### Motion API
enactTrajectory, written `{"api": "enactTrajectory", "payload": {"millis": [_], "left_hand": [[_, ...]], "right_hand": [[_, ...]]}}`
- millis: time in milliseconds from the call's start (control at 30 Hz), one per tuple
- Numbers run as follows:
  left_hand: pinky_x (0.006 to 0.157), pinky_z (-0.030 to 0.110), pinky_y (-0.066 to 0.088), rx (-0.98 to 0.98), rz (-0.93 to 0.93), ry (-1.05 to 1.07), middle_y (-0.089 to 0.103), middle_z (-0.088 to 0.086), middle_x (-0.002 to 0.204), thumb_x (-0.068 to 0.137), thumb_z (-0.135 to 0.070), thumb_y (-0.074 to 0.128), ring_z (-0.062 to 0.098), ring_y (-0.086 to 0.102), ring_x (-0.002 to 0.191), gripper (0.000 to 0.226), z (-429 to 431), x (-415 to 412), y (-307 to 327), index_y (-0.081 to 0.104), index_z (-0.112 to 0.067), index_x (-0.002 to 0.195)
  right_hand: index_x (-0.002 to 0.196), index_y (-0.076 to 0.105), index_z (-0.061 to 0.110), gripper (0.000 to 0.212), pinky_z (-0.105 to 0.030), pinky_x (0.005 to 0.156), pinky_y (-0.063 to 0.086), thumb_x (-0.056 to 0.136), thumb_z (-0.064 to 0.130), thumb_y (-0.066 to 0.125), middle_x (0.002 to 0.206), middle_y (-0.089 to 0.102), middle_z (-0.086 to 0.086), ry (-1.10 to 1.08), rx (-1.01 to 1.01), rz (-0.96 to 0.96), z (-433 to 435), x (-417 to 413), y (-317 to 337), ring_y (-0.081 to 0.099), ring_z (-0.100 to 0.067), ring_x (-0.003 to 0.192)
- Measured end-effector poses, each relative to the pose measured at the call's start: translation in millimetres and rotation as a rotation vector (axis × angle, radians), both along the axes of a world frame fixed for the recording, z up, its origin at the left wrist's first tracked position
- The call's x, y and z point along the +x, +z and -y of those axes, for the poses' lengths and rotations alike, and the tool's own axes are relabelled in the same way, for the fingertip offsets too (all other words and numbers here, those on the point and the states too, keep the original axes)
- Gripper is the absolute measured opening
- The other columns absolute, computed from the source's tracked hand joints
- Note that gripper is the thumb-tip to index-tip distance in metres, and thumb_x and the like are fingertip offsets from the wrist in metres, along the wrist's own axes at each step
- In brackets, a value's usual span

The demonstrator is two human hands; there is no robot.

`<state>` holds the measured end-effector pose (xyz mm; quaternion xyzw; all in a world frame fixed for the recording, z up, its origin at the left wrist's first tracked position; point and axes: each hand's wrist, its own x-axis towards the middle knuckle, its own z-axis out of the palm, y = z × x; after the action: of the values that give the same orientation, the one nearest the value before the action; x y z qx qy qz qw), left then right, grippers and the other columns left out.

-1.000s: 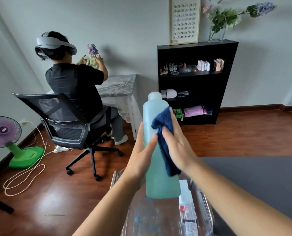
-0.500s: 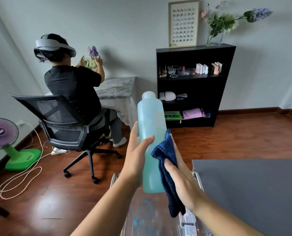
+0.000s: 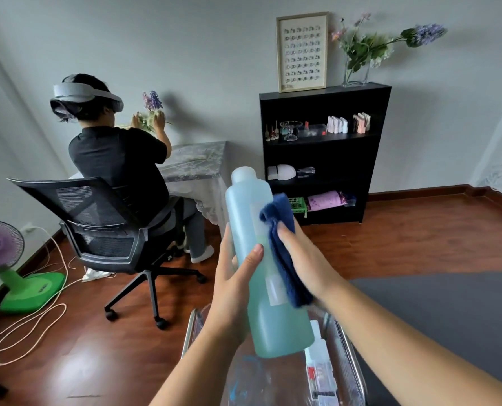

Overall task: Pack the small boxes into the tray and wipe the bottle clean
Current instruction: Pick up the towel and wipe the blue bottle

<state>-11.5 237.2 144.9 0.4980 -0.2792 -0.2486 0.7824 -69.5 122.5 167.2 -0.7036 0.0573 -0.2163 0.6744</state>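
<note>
A tall translucent bottle (image 3: 251,212) with blue-green liquid is held up in the air, tilted slightly left at its top. My left hand (image 3: 233,285) grips its left side, thumb across the front. My right hand (image 3: 308,259) presses a dark blue cloth (image 3: 282,238) against the bottle's right side. Below, a clear tray (image 3: 352,356) with metal rims holds small white boxes (image 3: 320,370) along its right side; the bottle and my arms hide part of it.
A dark grey table top (image 3: 448,312) lies at the right. A person sits on a black office chair (image 3: 109,230) at a desk to the left. A black shelf unit (image 3: 323,153) stands against the wall, and a green fan (image 3: 6,259) with a loose cord stands on the wooden floor.
My right hand has slid the cloth back up the bottle's side after dropping low half a second ago. The bottle has tilted and my left hand has shifted its grip slightly.
</note>
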Motion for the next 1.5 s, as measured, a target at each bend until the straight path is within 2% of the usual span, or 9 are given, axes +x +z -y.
{"api": "enactTrajectory", "payload": {"millis": [200,300,500,633,767,933,1133,1267,1500], "left_hand": [[0.095,0.039,0.051,0.148,0.117,0.039,0.058,0.001,0.136,0.090,-0.038,0.052,0.019,0.061,0.116,0.051,5,12,3,0.043,-0.040,0.140],[0.112,0.046,0.034,0.218,0.185,0.013,0.037,-0.013,0.152,0.096,-0.041,0.046,0.013,0.043,0.135,0.053,9,9,6,0.024,-0.058,0.142],[0.100,0.054,0.046,0.082,0.085,-0.074,0.050,-0.007,0.144,0.081,-0.032,0.070,0.024,0.056,0.124,0.082,7,-13,0,0.022,-0.059,0.141],[0.091,0.058,0.051,0.018,-0.011,-0.046,0.055,0.005,0.138,0.081,-0.021,0.070,0.034,0.062,0.114,0.083,8,-18,2,0.025,-0.056,0.142],[0.085,0.052,0.054,-0.054,-0.029,-0.012,0.058,0.013,0.131,0.086,-0.019,0.062,0.037,0.063,0.109,0.067,5,6,16,0.035,-0.046,0.141],[0.082,0.044,0.056,0.039,0.053,0.021,0.061,0.013,0.127,0.087,-0.028,0.058,0.032,0.065,0.107,0.056,7,23,20,0.041,-0.040,0.139],[0.106,0.043,0.043,0.116,0.203,0.000,0.043,-0.018,0.147,0.080,-0.035,0.057,0.013,0.050,0.129,0.072,11,11,16,0.023,-0.065,0.136],[0.098,0.040,0.050,0.118,0.237,-0.044,0.048,-0.011,0.145,0.073,-0.036,0.077,0.015,0.056,0.123,0.100,12,-7,6,0.012,-0.055,0.145],[0.087,0.047,0.055,-0.014,0.062,0.015,0.061,0.006,0.131,0.081,-0.014,0.067,0.032,0.064,0.112,0.080,4,3,15,0.029,-0.048,0.144]], "right_hand": [[0.140,0.034,0.036,0.043,-0.003,0.086,0.043,0.102,0.016,0.035,0.124,0.059,0.030,-0.012,0.079,0.029,-32,-42,-21,0.052,0.014,0.116],[0.148,0.021,0.033,0.051,-0.017,0.110,0.032,0.102,0.017,0.035,0.145,0.042,0.019,-0.113,-0.049,0.045,-30,-34,-17,0.037,0.009,0.132],[0.148,0.027,0.021,0.047,-0.031,0.118,0.024,0.102,0.015,0.036,0.149,0.040,0.002,-0.196,-0.131,0.076,19,16,24,0.034,-0.008,0.138],[0.135,0.040,0.035,0.035,-0.015,0.098,0.040,0.102,0.024,0.037,0.126,0.056,0.010,-0.066,-0.095,0.025,32,31,29,0.054,0.003,0.114],[0.130,0.036,0.045,0.037,0.002,0.091,0.034,0.102,0.020,0.035,0.124,0.053,0.040,0.058,-0.062,0.042,3,-7,4,0.043,0.022,0.118],[0.146,0.028,0.039,0.049,-0.016,0.111,0.031,0.101,0.021,0.036,0.147,0.041,0.021,0.066,-0.007,0.133,-24,-35,-16,0.033,0.002,0.138],[0.151,0.017,0.023,0.055,-0.038,0.122,0.015,0.101,0.012,0.037,0.156,0.027,0.006,-0.158,-0.115,0.143,5,5,15,0.022,-0.005,0.144],[0.149,0.024,0.025,0.050,-0.039,0.117,0.028,0.102,0.015,0.037,0.146,0.044,0.002,-0.138,-0.106,0.095,30,28,43,0.042,-0.009,0.134],[0.146,0.030,0.032,0.046,-0.030,0.112,0.036,0.101,0.025,0.038,0.142,0.050,0.012,0.071,-0.018,0.102,2,-9,3,0.044,-0.003,0.132]]}}
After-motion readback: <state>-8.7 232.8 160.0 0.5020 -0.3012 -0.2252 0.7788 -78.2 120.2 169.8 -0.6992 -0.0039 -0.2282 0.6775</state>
